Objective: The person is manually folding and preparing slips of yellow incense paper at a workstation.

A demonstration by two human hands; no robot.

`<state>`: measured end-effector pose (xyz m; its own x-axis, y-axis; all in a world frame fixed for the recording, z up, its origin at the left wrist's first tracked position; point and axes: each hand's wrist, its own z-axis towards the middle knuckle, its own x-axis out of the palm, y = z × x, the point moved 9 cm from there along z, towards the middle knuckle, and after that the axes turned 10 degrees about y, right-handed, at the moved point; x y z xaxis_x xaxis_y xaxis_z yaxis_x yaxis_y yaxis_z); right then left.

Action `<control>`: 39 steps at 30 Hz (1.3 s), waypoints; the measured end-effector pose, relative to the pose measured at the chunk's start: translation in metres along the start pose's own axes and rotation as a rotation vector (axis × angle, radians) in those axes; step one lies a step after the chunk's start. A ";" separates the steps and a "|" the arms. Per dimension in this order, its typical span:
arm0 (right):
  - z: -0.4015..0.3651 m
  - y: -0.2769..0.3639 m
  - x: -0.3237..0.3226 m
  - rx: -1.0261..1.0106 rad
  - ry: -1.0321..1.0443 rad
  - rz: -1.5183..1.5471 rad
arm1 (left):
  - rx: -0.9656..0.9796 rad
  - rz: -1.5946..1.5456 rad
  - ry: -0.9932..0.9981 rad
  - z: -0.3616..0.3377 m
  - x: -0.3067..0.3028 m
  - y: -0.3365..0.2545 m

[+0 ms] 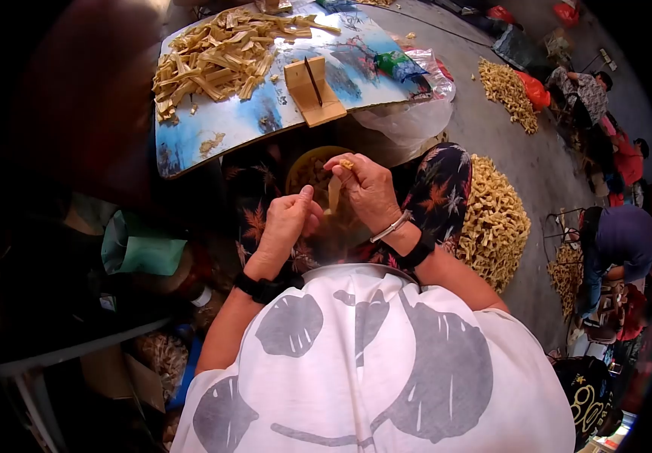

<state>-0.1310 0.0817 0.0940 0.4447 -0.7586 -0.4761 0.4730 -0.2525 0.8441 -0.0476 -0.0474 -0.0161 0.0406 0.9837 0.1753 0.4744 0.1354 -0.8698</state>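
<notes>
Over my lap, my right hand [367,189] pinches a small yellowish piece [346,163] between thumb and fingertips; a pale strip [333,194] hangs just below that hand. My left hand [290,220] is to its left, apart from it, with the fingers curled in and the thumb up; whether anything is inside is hidden. Below and beyond both hands, between my knees, is a yellow-rimmed bowl [293,172] with pieces in it, partly covered by my right hand. A wooden block with an upright dark blade [313,81] stands at the near edge of the table [265,119].
Dried yellowish strips [216,60] are heaped on the table, near a green packet [399,66]. A large pile of knotted pieces [494,223] lies right of my knee. A metal-edged surface [84,346] is at lower left. Several people sit or bend at the far right.
</notes>
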 end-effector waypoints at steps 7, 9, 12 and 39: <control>-0.045 0.028 0.025 -0.275 0.167 -0.021 | 0.166 -0.621 0.134 0.015 0.031 -0.009; -0.055 0.026 0.028 -0.263 0.215 0.114 | 0.154 -0.422 0.039 0.016 0.031 -0.010; -0.050 0.026 -0.001 -0.305 0.046 -0.080 | 0.324 0.243 -0.115 0.016 0.026 -0.029; -0.029 -0.055 0.015 -0.046 0.125 0.132 | 0.670 0.968 -0.294 -0.019 0.067 -0.093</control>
<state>-0.1284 0.1016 0.0329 0.5950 -0.7019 -0.3916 0.4373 -0.1260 0.8904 -0.0729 0.0035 0.0855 -0.1165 0.6895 -0.7148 -0.1943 -0.7216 -0.6645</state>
